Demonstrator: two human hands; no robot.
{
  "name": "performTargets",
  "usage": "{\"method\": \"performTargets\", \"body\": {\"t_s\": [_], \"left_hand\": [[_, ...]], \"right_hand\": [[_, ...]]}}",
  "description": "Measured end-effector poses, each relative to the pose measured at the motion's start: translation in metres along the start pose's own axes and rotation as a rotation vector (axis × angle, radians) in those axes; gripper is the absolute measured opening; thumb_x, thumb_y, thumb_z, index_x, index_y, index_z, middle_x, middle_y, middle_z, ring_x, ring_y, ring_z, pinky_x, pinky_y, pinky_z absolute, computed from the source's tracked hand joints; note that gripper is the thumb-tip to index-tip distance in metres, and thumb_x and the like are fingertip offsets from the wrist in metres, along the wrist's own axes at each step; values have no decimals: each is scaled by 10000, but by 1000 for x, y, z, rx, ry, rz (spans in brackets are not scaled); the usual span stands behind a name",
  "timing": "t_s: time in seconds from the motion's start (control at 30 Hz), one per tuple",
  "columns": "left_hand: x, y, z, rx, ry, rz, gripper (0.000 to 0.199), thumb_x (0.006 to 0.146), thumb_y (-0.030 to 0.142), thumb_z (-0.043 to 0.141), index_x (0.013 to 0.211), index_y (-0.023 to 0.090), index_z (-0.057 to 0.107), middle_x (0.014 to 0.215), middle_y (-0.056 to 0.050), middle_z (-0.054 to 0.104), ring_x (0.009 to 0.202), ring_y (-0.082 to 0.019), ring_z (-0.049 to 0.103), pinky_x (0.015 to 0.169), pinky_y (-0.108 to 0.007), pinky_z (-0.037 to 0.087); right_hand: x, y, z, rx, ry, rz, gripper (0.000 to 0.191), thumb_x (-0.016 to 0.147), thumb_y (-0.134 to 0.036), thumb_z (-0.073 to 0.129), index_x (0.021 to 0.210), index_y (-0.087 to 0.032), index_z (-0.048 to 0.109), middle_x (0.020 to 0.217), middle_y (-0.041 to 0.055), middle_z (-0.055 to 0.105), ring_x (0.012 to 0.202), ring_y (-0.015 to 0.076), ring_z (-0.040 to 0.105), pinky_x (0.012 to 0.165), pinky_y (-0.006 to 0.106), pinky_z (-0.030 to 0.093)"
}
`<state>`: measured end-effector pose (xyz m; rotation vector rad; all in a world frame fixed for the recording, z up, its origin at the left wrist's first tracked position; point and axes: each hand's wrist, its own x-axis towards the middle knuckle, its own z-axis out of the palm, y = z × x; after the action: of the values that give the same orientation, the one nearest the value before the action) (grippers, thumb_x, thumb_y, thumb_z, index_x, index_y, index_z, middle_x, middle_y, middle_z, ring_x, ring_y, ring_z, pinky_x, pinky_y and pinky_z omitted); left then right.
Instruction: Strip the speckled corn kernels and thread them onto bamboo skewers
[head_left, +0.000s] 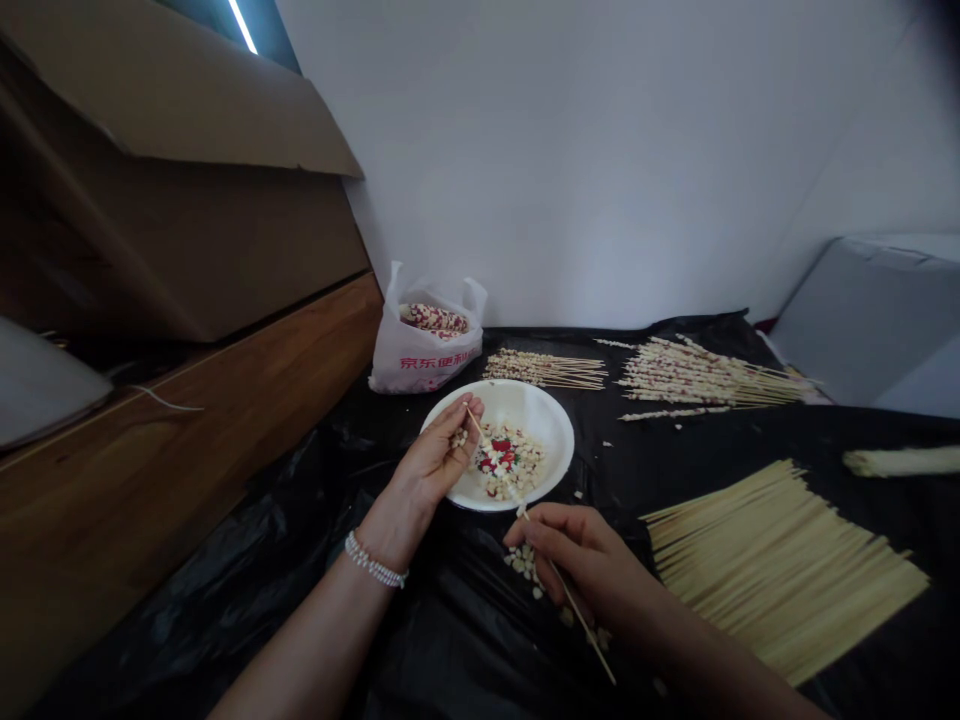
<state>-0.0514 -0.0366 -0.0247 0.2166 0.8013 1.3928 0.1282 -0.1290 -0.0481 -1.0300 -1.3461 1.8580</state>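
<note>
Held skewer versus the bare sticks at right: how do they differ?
The skewer carries pale pieces; the bare sticks show none. The skewer slants in the right hand; the bare sticks lie in a pile on the black sheet. Both are thin and straw-coloured.

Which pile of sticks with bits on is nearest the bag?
The smaller pile of thin wooden sticks with pale bits, just right of the white red-printed plastic bag; the larger red-and-cream pile lies farther right.
</note>
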Motion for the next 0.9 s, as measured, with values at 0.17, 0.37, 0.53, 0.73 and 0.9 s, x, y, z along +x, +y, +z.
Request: {"method": "performTargets", "body": {"t_s": [0.17,0.37,0.53,0.73,0.9], "left_hand": [[0,0,0,15,-6,-4,262,889,4,513,1092,97,651,868,-98,725,724,-128,715,618,-157,591],[-2,0,0,41,3,23,213,875,-10,526,1016,72,662,865,-101,721,725,-124,710,627,-149,583],[-2,0,0,49,-8,15,241,863,-9,546,1052,85,662,881,-95,723,743,-131,710,644,-169,590],[-3,-1,1,44,3,7,250,872,-17,525,1062,83,654,865,-94,723,741,-126,707,625,-156,582],[-3,-1,0,91,-16,19,220,866,-17,529,1009,84,662,853,-82,724,734,-126,705,609,-150,571]], "right_hand": [[0,2,-1,-6,-1,-1,344,847,-496,544,873,-169,652,420,-82,473,302,51,289,339,196,178],[2,2,-1,1,1,-12,324,846,-478,554,851,-171,656,411,-79,467,313,54,302,345,198,187],[2,1,-2,6,2,-23,312,853,-465,560,849,-172,667,413,-76,473,322,56,306,354,199,186],[1,1,-2,7,16,-28,306,859,-440,547,845,-161,674,402,-79,455,322,55,290,363,205,167],[1,0,-2,8,23,-39,308,850,-434,554,835,-151,673,389,-77,451,338,60,306,388,211,194]]}}
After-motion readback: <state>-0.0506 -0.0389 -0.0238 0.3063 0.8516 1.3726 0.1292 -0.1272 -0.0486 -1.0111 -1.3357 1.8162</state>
